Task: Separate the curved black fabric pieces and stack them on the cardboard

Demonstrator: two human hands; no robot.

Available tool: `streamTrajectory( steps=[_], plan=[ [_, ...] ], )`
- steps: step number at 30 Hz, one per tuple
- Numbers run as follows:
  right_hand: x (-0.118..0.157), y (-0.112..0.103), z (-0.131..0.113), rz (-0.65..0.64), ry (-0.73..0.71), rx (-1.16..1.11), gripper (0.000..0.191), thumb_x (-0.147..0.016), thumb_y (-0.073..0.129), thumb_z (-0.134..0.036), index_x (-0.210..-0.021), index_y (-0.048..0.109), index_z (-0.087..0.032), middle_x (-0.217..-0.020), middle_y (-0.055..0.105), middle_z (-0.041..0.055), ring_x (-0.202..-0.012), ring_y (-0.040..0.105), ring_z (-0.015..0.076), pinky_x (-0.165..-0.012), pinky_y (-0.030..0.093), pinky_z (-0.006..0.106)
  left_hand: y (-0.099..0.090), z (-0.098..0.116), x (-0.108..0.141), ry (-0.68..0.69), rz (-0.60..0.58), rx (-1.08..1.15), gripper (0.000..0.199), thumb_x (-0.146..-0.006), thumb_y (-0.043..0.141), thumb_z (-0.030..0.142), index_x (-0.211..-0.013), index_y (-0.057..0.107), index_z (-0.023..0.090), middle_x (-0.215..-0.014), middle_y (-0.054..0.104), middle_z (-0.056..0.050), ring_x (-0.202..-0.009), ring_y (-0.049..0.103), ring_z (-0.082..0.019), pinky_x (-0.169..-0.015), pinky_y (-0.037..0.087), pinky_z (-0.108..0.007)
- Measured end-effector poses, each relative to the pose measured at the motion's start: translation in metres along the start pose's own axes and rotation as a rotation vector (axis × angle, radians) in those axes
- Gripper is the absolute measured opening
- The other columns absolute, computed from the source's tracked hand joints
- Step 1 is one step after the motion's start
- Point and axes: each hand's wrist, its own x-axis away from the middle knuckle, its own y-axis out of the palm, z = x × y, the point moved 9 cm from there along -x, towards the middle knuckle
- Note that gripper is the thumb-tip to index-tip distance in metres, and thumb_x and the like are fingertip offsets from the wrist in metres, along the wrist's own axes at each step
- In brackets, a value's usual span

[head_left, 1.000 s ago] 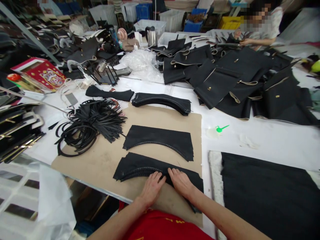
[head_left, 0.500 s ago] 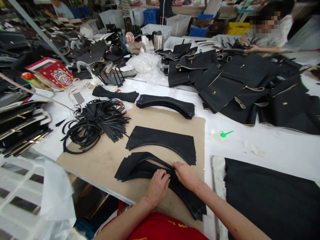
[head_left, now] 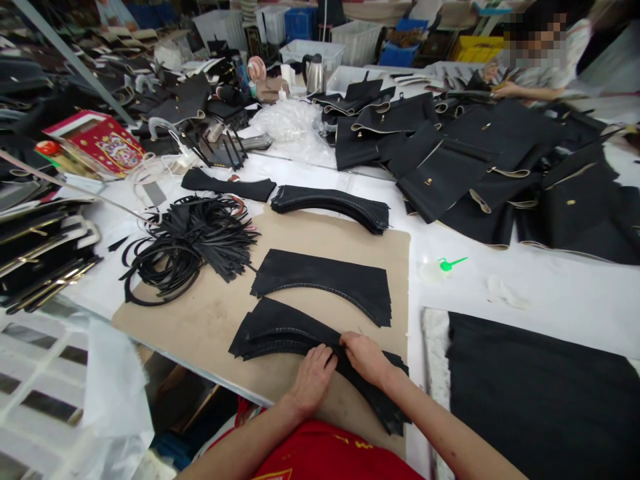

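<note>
The stack of curved black pieces (head_left: 280, 330) lies at the near edge of the brown board (head_left: 210, 320), thin, limp and likely to slide apart. The left hand (head_left: 313, 379) presses flat on its middle; the right hand (head_left: 367, 357) pinches the top layers there, best gripped near the stitched edge.

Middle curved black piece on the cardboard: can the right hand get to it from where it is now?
Probably yes. The right hand rests on the near stack, and the middle curved piece lies just beyond it with nothing on top or between.
</note>
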Motion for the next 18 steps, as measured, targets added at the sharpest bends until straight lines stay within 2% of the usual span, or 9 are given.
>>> streamTrajectory(
  steps=[7,13,15,18],
  plan=[
    [-0.002,-0.036,-0.027,0.028,-0.019,0.108,0.032,-0.084,0.034,-0.008,-0.100,0.060,-0.018,-0.098,0.064,0.0079,-0.087,0.062,0.0196,-0.074,0.042,0.028,0.001,0.000,0.001,-0.037,-0.003,0.037,0.040,-0.087,0.043,0.013,-0.126,0.050,0.019,-0.125,0.055,-0.008,-0.120,0.044,-0.024,-0.103,0.039,-0.041],
    [-0.001,-0.078,-0.072,0.101,-0.102,0.209,0.024,-0.088,0.036,-0.010,-0.097,0.057,-0.019,-0.094,0.059,0.0056,-0.085,0.060,0.0183,-0.068,0.041,0.028,-0.021,-0.003,-0.013,-0.169,0.054,0.058,0.029,-0.087,0.049,0.020,-0.114,0.058,0.023,-0.128,0.052,-0.005,-0.122,0.043,-0.023,-0.103,0.040,-0.040],
    [0.000,-0.087,-0.085,0.114,-0.135,0.225,0.022,-0.088,0.037,-0.011,-0.096,0.055,-0.020,-0.094,0.058,0.0048,-0.085,0.059,0.0183,-0.066,0.041,0.028,-0.034,-0.012,-0.019,-0.225,0.086,0.074,0.029,-0.087,0.050,0.022,-0.114,0.057,0.024,-0.125,0.053,-0.004,-0.117,0.046,-0.021,-0.100,0.041,-0.038],
    [0.002,-0.091,-0.097,0.128,-0.177,0.235,0.021,-0.089,0.036,-0.011,-0.095,0.055,-0.020,-0.092,0.057,0.0046,-0.086,0.059,0.0186,-0.069,0.042,0.029,-0.052,-0.041,-0.021,-0.381,0.156,0.092,0.030,-0.089,0.043,0.020,-0.117,0.056,0.021,-0.118,0.056,-0.009,-0.110,0.050,-0.023,-0.095,0.043,-0.042]
  ],
)
